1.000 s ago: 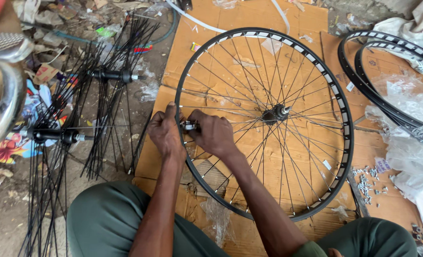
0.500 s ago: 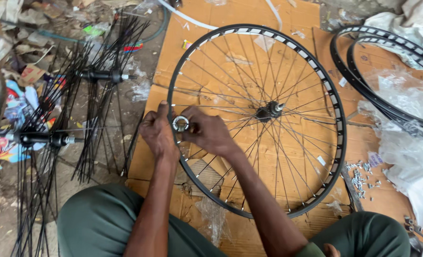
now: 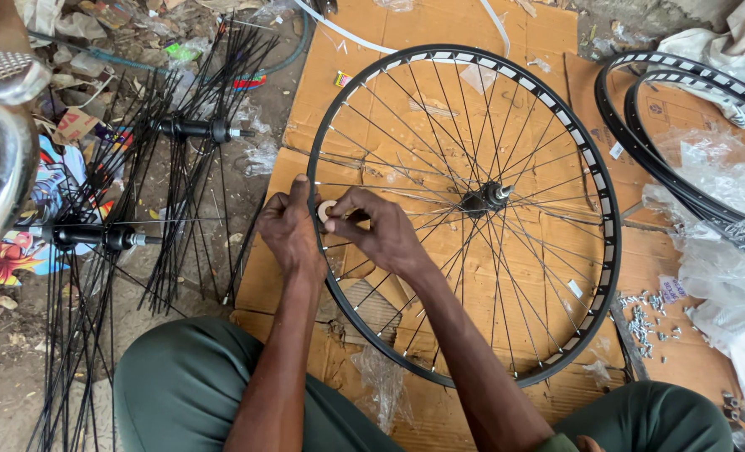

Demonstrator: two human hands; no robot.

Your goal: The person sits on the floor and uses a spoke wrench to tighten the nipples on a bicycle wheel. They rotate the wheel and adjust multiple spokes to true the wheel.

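Observation:
A black spoked bicycle wheel (image 3: 600, 251) lies flat on cardboard in front of me, its hub (image 3: 484, 198) at the centre. My left hand (image 3: 290, 230) grips the rim's left side from outside. Just inside the rim, my right hand (image 3: 382, 231) pinches a small round silver tool (image 3: 328, 210) with fingers reaching among the spokes. Both hands meet at that spot on the rim.
Two hubs with loose black spokes (image 3: 190, 130) (image 3: 96, 237) lie on the dirt at left. Bare black rims (image 3: 640, 159) and clear plastic bags (image 3: 724, 268) sit at right, with small metal nipples (image 3: 644, 314) scattered nearby. A chrome bar (image 3: 8, 159) is at far left.
Both hands stay at the same place on the rim; the right hand's fingers have turned around the small round tool. The view has shifted slightly.

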